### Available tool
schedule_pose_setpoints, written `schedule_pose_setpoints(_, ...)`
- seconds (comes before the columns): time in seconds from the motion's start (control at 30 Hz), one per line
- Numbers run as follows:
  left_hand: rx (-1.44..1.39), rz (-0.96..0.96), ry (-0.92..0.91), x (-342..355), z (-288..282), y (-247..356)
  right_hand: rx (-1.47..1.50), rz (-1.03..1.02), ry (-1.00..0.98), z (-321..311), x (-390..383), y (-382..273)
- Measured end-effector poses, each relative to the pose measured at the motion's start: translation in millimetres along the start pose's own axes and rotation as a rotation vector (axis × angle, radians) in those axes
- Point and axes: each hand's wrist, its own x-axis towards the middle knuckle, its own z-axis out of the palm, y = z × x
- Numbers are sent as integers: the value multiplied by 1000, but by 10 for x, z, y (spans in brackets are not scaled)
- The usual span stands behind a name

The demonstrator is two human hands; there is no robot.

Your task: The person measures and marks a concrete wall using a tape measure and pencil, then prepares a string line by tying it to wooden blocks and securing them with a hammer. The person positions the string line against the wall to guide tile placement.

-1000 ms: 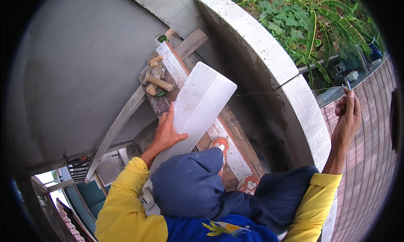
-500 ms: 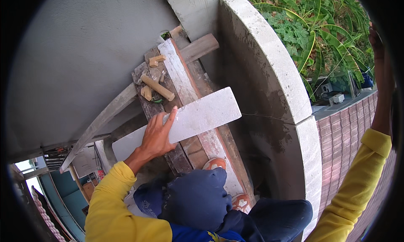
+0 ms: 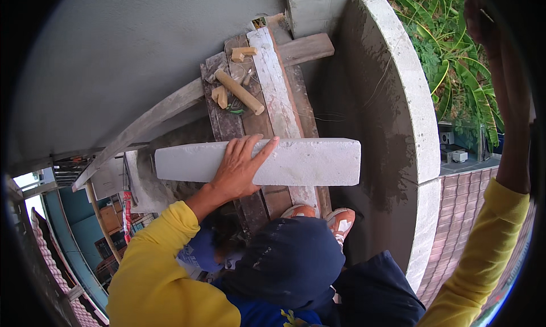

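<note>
**Block steadied across the scaffold planks**

High up against a grey rendered wall, rough wooden planks (image 3: 267, 99) make a narrow walkway beside a curved concrete parapet (image 3: 398, 99), with green leaves and tiled roofs showing far below. On the planks lie a wooden mallet (image 3: 239, 92) and a few offcuts.

Across that walkway lies a long white lightweight block (image 3: 307, 162), level, its right end close to the parapet and its left end jutting past the planks over open air. The left hand (image 3: 239, 170) rests flat on its top near the middle, fingers spread, holding it down. The right hand (image 3: 480, 19) is raised high at the edge of view; whether it is closed on anything I cannot tell.

That block looks stiff, chalky and crumbly at the corners, bulky rather than truly heavy. I would take it with both palms under its long sides, near the middle, because the overhanging end could tip it.
</note>
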Motion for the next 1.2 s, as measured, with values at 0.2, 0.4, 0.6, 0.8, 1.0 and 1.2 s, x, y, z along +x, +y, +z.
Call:
schedule_pose_setpoints(0.2,-302,91,394,-148,-106,-2,147,84,-361,944,-257,-14)
schedule_pose_setpoints(0.4,-850,-140,531,-722,-623,-51,102,-207,-863,2005,-196,-428)
schedule_pose_setpoints(0.6,-947,-103,553,-781,-918,-179,70,-335,-977,2685,-332,-802)
schedule_pose_setpoints(0.8,-862,-29,650,-527,-579,-243,95,-119,-1005,2632,-494,-699)
schedule_pose_setpoints(1.0,-1209,-58,420,-268,-486,-577,-32,-126,-1033,2770,-424,-670)
schedule_pose_setpoints(1.2,-1512,1,342,28,-504,-730,-241,200,-966,2437,-112,-545)
